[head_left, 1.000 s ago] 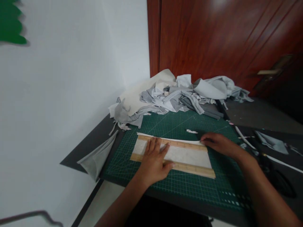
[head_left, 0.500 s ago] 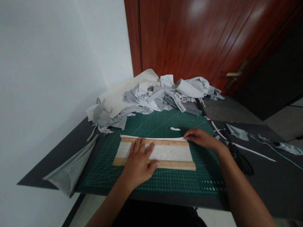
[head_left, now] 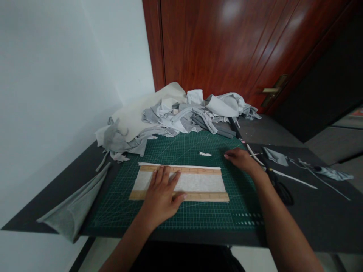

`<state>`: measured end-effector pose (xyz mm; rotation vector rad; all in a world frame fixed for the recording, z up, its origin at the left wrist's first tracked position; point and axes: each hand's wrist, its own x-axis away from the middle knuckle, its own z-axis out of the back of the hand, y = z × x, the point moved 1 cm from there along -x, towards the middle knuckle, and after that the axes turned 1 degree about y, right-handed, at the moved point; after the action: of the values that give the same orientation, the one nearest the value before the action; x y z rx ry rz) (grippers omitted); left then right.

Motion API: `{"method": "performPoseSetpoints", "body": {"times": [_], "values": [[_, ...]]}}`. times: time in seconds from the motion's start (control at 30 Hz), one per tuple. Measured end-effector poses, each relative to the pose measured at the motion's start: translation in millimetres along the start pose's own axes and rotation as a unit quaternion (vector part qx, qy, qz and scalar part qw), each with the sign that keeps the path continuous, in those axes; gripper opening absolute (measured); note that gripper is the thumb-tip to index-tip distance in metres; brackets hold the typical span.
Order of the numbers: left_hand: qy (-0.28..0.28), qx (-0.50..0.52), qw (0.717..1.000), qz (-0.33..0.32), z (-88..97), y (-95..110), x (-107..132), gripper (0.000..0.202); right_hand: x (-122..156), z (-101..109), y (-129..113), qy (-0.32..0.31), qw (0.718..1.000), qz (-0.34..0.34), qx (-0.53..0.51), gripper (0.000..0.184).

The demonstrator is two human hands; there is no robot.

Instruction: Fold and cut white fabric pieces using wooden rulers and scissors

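Observation:
My left hand [head_left: 163, 192] lies spread and flat across a pale rectangular piece of fabric [head_left: 201, 183]. Under its fingers is a wooden ruler [head_left: 202, 171] along the far edge, where a narrow white strip of the fabric shows beyond it. The thumb rests at a second wooden strip, also ruler-like [head_left: 210, 196], along the near edge. My right hand [head_left: 239, 158] is apart from the fabric, past its far right corner and over the green cutting mat [head_left: 198, 217]. Its fingers are drawn together; whatever they hold, if anything, does not show.
A small white scrap [head_left: 205, 154] lies on the mat. Grey and white cloth pieces [head_left: 181, 117] are heaped at the back. A folded grey cloth [head_left: 78, 207] overhangs the left front edge. Black-handled scissors [head_left: 283, 192] and thin strips [head_left: 295, 179] lie at right.
My right hand has left the fabric's far right corner and moved off to the right. My left hand stays pressed in place. The view has shifted slightly.

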<state>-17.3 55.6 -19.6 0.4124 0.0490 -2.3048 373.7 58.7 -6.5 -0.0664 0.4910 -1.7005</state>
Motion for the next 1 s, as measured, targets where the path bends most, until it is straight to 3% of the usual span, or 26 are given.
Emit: {"method": "performPoseSetpoints", "body": {"times": [0.23, 0.37, 0.47, 0.67, 1.0], "values": [[0.009, -0.002, 1.0, -0.008, -0.4, -2, -1, 0.067, 6, 8, -20, -0.07, 0.994, 0.009, -0.079, 0.008], [0.016, -0.003, 1.0, -0.018, -0.5, -2, -2, 0.065, 12, 11, -40, -0.207, 0.948, 0.06, -0.235, 0.013], [0.022, -0.003, 1.0, -0.021, -0.3, -2, -3, 0.064, 15, 7, -50, -0.269, 0.923, 0.056, -0.271, 0.012], [0.024, -0.009, 0.999, -0.027, -2.1, -3, -3, 0.063, 13, 7, -48, -0.22, 0.956, 0.062, -0.186, 0.009], [0.03, -0.007, 0.999, -0.029, -2.5, -4, -4, 0.06, 12, 10, -56, -0.205, 0.966, 0.075, -0.14, 0.017]]}}
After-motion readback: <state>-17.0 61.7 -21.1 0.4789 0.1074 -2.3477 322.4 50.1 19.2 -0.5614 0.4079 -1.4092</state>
